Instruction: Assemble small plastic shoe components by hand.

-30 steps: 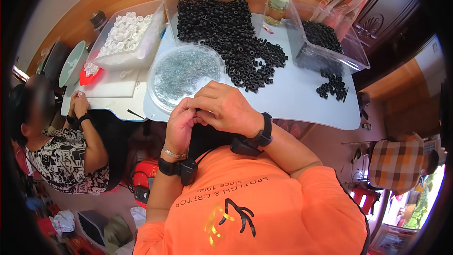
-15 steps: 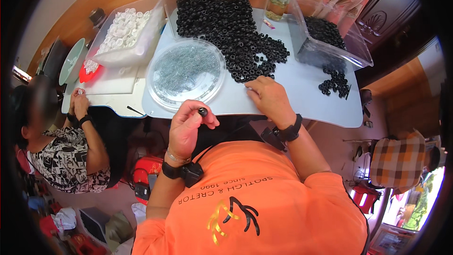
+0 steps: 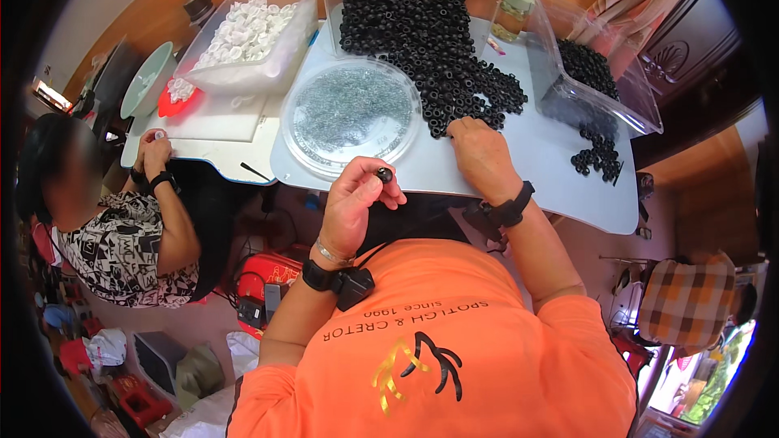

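My left hand (image 3: 355,204) is raised just off the near table edge, below the round clear dish. Its thumb and fingers pinch a small black ring-shaped piece (image 3: 385,173), whose hole faces up. My right hand (image 3: 484,161) rests at the near edge of a big pile of black rings (image 3: 438,57). The fingers there are bent together with tips down on the tabletop; whatever lies between them is hidden. Beside the pile, between my hands and the far side, the round dish (image 3: 294,139) holds many small clear pieces.
A clear bin (image 3: 296,73) of white caps stands left, near a red dish (image 3: 176,105) and a green bowl (image 3: 144,81). At right are a clear box (image 3: 625,109) with black rings and a lidded jar (image 3: 513,12). A co-worker (image 3: 130,235) sits at left, hands together.
The whole view has shifted, so the table sits further right in the picture. My left hand has risen slightly toward the dish with the black ring; my right hand stays at the pile's edge.
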A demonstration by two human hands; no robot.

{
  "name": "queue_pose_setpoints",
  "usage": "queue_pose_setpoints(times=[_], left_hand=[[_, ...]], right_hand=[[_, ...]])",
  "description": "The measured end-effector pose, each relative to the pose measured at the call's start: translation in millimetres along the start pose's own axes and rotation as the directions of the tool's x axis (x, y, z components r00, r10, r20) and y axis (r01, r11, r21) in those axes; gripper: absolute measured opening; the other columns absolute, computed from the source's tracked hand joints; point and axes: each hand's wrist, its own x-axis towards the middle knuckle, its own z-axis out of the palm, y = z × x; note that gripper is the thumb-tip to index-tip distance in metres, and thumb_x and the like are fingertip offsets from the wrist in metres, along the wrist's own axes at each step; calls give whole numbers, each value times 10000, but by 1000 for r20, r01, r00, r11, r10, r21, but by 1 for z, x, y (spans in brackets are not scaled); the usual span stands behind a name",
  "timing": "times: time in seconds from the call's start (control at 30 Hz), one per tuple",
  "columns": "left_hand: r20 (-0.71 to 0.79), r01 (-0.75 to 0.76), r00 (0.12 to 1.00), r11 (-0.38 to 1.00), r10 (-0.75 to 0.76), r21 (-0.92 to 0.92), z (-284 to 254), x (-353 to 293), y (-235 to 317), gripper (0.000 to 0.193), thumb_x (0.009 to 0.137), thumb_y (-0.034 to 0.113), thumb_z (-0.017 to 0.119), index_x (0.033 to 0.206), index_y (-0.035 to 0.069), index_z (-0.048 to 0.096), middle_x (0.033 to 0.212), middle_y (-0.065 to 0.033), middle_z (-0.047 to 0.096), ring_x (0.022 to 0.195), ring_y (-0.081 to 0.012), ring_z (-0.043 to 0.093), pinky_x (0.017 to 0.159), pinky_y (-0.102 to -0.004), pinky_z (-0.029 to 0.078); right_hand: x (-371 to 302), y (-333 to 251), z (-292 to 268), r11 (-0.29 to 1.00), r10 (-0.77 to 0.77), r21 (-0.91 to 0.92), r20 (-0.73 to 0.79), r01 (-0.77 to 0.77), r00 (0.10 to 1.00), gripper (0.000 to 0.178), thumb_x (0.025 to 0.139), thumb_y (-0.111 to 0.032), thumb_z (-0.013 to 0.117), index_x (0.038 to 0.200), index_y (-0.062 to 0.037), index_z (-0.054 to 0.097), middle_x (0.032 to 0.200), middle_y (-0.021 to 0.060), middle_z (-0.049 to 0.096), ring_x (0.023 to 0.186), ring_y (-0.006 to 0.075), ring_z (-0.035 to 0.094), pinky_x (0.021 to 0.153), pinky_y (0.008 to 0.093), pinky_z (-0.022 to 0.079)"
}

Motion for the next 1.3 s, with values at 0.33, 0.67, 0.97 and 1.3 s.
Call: queue_pose_setpoints(times=[0.33, 0.67, 0.97, 1.3], left_hand=[[19, -15, 1000, 985, 12, 171, -1, -6, 1, 246, 957, 217, 532, 1066, -3, 539, 890, -93, 608, 809, -174, 601, 749, -287, 476], [51, -72, 997, 972, 62, 223, 2, -6, 4, 230, 963, 173, 551, 1090, -18, 555, 897, -41, 588, 816, -107, 569, 741, -244, 465], [41, -51, 998, 977, 43, 209, 2, -5, 7, 248, 959, 180, 548, 1104, -22, 541, 883, -62, 609, 807, -121, 589, 740, -257, 477], [50, 20, 998, 974, -32, 226, 2, -3, 10, 252, 954, 206, 560, 1069, -19, 546, 874, -48, 593, 809, -110, 573, 739, -252, 472]], right_hand=[[6, -8, -19, 953, 131, 286, -88, -101, 988, 90, 873, -111, 586, 893, -41, 639, 865, 98, 639, 836, 245, 625, 695, 338, 503], [6, -79, -57, 17, 56, 985, 170, -171, 984, 121, 920, -88, 629, 990, -2, 675, 996, 31, 618, 929, 98, 564, 851, 246, 450], [4, -85, -49, -29, 74, 979, 204, -202, 976, 130, 924, -113, 639, 981, -1, 670, 984, 29, 617, 922, 99, 568, 837, 251, 462], [3, -85, -47, 144, 149, 972, 163, -185, 975, 120, 912, -135, 650, 942, -21, 671, 947, 23, 633, 884, 100, 573, 781, 244, 458]])
